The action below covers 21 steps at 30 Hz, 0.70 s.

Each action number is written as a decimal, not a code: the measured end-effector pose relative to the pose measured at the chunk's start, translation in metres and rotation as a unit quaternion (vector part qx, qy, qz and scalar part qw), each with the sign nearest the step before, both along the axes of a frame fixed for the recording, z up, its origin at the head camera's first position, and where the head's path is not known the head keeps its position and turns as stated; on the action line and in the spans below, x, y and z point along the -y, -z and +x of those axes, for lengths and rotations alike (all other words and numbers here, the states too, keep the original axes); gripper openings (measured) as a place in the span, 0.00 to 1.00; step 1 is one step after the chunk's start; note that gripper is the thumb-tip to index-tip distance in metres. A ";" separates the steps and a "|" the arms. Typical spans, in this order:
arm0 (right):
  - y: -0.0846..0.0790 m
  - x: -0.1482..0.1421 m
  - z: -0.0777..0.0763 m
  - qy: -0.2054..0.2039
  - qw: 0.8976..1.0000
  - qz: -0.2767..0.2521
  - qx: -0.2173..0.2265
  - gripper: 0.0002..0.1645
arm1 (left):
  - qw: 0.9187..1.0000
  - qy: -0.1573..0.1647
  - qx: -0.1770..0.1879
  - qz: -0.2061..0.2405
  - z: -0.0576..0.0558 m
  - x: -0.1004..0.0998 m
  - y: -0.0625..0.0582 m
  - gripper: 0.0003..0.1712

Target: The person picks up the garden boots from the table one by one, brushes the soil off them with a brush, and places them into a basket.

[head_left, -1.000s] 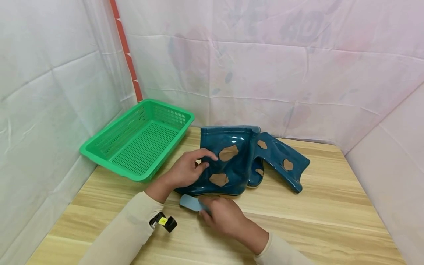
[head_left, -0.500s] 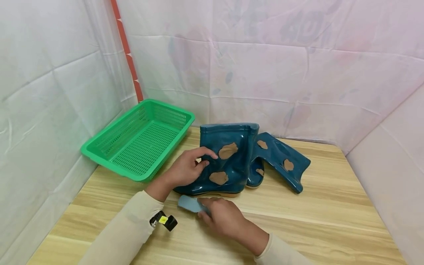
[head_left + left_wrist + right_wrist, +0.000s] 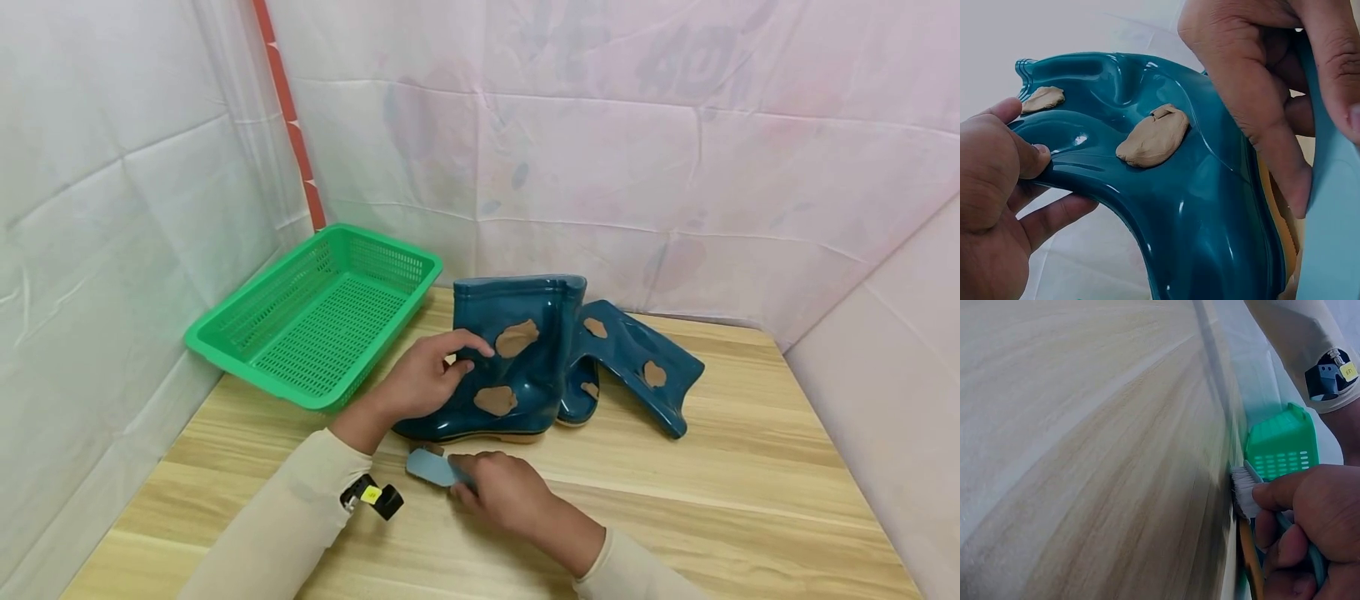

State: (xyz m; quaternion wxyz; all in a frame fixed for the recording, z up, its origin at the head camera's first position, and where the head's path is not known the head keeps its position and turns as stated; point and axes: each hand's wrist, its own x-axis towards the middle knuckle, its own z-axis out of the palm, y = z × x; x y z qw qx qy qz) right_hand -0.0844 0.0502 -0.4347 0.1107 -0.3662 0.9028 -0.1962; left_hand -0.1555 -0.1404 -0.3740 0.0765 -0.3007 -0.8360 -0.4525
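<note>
A dark teal rubber boot lies on its side, with two brown clay-like patches on its glossy surface. My left hand pinches the boot at the bend of its shaft, thumb on top and fingers underneath, as the left wrist view shows. In my right hand is a scrub brush with a pale blue back and white bristles. Its head is right by the boot's tan sole, and a small brown bit shows just behind it.
A second teal boot with several brown patches lies behind and to the right. To the left stands a green perforated basket. White sheeting encloses the wooden table at the back and sides.
The boot has tipped slightly, its shaft opening moving away from me and its sole edge rising a little. The brush has shifted slightly, and a brown bit now shows behind its head.
</note>
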 end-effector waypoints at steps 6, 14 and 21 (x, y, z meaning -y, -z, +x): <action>0.001 0.000 0.000 -0.002 1.000 0.002 0.010 0.22 | 1.000 -0.005 0.000 0.003 -0.001 0.000 -0.002 0.19; 0.001 -0.001 0.001 -0.005 1.000 0.008 0.010 0.23 | 1.000 -0.007 -0.007 0.006 -0.002 0.000 -0.004 0.20; 0.002 -0.001 0.000 -0.008 1.000 0.011 0.011 0.23 | 1.000 -0.003 -0.013 0.016 -0.003 0.001 -0.007 0.20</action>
